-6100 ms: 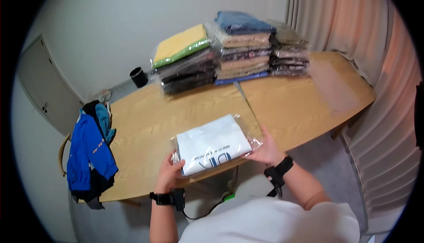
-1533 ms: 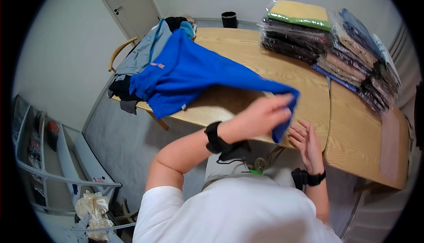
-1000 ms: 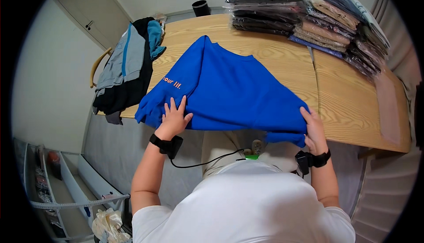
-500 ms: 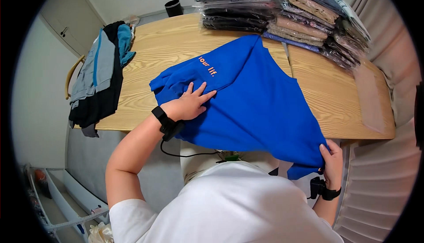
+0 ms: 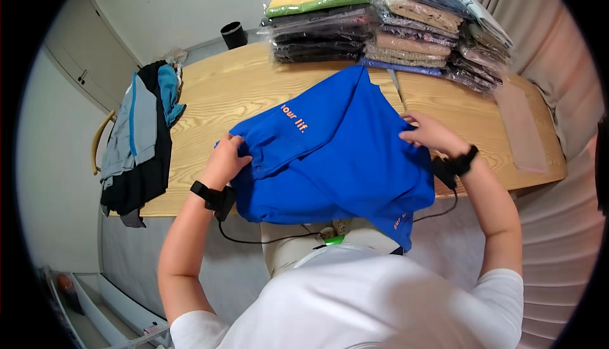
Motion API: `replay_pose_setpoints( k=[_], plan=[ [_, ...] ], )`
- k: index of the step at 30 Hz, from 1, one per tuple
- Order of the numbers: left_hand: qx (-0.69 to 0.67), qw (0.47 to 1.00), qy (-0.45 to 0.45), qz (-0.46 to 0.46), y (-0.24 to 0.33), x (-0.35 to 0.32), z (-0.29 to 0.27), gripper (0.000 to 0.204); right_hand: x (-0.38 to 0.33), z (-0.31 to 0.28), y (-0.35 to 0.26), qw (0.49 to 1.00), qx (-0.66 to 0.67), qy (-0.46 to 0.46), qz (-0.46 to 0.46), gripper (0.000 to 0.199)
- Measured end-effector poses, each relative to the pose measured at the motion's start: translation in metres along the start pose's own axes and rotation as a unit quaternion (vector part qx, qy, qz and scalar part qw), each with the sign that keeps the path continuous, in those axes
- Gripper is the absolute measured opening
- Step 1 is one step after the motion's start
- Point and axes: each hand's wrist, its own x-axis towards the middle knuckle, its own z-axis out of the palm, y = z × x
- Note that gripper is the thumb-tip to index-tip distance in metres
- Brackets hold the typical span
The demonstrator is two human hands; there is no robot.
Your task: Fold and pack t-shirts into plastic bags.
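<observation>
A blue sweatshirt (image 5: 342, 152) with orange lettering lies across the near part of the wooden table, partly folded, its lower part hanging past the front edge towards me. At its left end, my left hand (image 5: 227, 159) is closed on the fabric beside a folded-in sleeve, thumb and fingers bent. My right hand (image 5: 434, 135) pinches the garment's right side, which is folded inward over the body. A second bit of orange lettering shows on the part hanging at the lower right. Black bands with small devices and cables are on both my wrists.
Stacks of bagged folded clothes (image 5: 317, 29) stand at the back of the wooden table (image 5: 216, 89). Grey, black and teal garments (image 5: 136, 133) are heaped at the left end. A clear plastic bag (image 5: 521, 127) lies at the right; a black bin (image 5: 234, 35) stands behind.
My right hand has moved up and inward, bringing the sweatshirt's right side over its body. My left hand has gone from lying flat on the sleeve to gripping the left end.
</observation>
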Motion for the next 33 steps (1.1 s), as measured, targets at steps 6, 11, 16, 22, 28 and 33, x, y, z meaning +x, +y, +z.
replay_pose_setpoints(
  k=[6,11,16,22,28,33],
  plan=[
    [-0.228,0.968,-0.022,-0.106,-0.010,0.042,-0.020,0.012,0.086,0.012,0.015,0.984,-0.071,0.155,0.044,0.054],
    [-0.348,0.921,0.113,-0.135,-0.065,0.113,-0.044,0.009,0.105,0.010,0.020,0.986,-0.073,0.096,0.118,0.035],
    [-0.172,0.961,0.217,0.010,-0.090,0.148,-0.034,0.063,0.116,0.016,0.033,0.989,-0.025,0.119,0.090,0.031],
    [-0.057,0.988,-0.135,0.041,-0.042,0.093,-0.033,0.055,0.117,0.003,0.042,0.987,-0.031,0.110,0.116,0.030],
    [-0.065,0.989,-0.126,0.027,-0.056,0.020,-0.015,0.046,0.116,0.005,0.033,0.987,0.016,0.094,0.130,0.022],
    [-0.054,0.997,0.030,-0.043,-0.092,0.041,-0.005,0.020,0.123,-0.011,0.046,0.981,0.051,0.131,0.131,0.016]
  ],
)
